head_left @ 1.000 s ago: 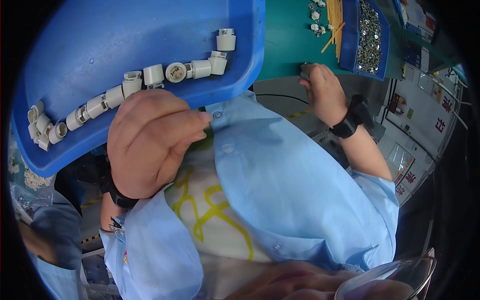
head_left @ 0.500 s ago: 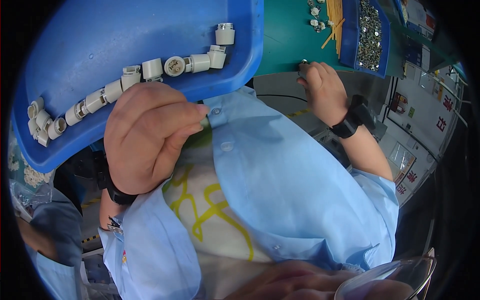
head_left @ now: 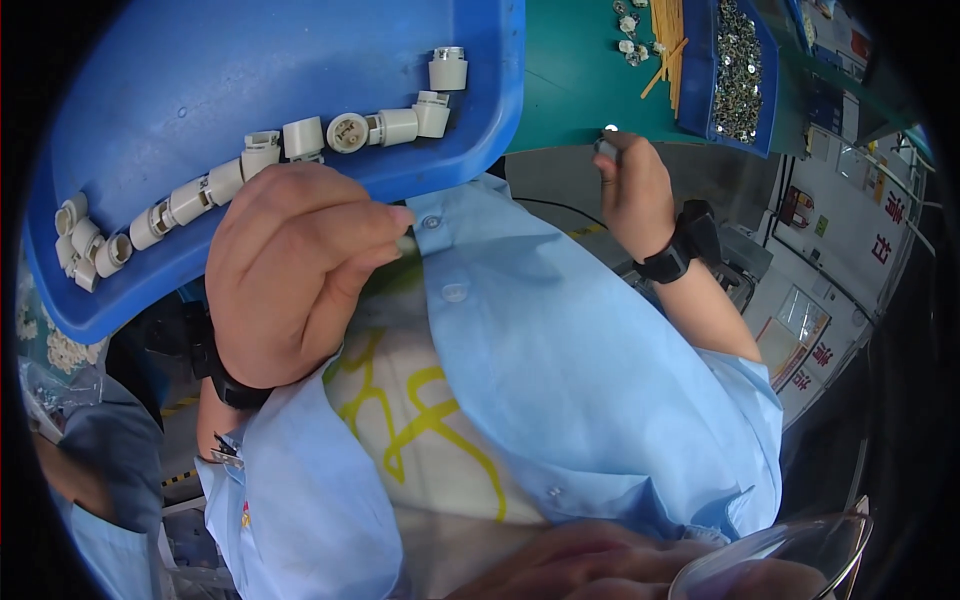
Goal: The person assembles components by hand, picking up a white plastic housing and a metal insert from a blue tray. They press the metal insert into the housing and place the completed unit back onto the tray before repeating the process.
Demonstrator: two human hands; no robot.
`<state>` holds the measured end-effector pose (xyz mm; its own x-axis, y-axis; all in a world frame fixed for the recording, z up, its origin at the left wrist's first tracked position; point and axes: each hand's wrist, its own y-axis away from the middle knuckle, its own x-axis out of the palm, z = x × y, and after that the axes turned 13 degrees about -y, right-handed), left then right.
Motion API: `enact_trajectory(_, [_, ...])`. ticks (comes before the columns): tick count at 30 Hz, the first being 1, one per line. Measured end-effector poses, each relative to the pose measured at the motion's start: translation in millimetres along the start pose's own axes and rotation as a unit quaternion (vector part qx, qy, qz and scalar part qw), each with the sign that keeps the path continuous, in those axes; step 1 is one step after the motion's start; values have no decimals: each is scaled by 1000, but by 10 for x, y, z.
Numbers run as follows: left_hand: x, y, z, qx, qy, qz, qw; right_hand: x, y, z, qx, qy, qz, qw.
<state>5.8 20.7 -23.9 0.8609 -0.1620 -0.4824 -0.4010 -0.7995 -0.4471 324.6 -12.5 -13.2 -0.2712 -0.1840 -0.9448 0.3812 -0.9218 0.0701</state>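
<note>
My left hand (head_left: 290, 275) is closed in a pinch in front of the near edge of a blue tray (head_left: 345, 60). A sliver of something pale shows between its thumb and forefinger, too small to name. White cylindrical plastic fittings (head_left: 188, 202) lie in a bent row along the tray's near side, one with its round end face (head_left: 348, 133) turned up. Off to the right, at the green table's front edge, my right hand (head_left: 642, 195) is closed with a small grey piece (head_left: 606, 148) between thumb and fingers. Its exact kind cannot be made out.
A blue bin (head_left: 722, 130) of small metal parts stands at the far right of the green table (head_left: 570, 80). Beside it lie wooden sticks (head_left: 668, 50) and several small white-and-metal pieces (head_left: 628, 25). Another person's sleeve (head_left: 115, 550) shows at lower left.
My right hand has drawn slightly back and left from the table edge, and the small grey piece in its fingers shows more. My left hand has hardly moved.
</note>
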Motion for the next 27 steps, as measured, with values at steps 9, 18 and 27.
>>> enact_trajectory(9, [-20,-31,-22,-3,-3,18,1000,88,30,-5,3,17,-67,998])
enact_trajectory(18, [47,-16,-9,0,-31,4,1000,306,47,97,75,40,-150,985])
enact_trajectory(27, [58,-15,-32,-18,-53,-2,998,294,20,201,95,92,-130,983])
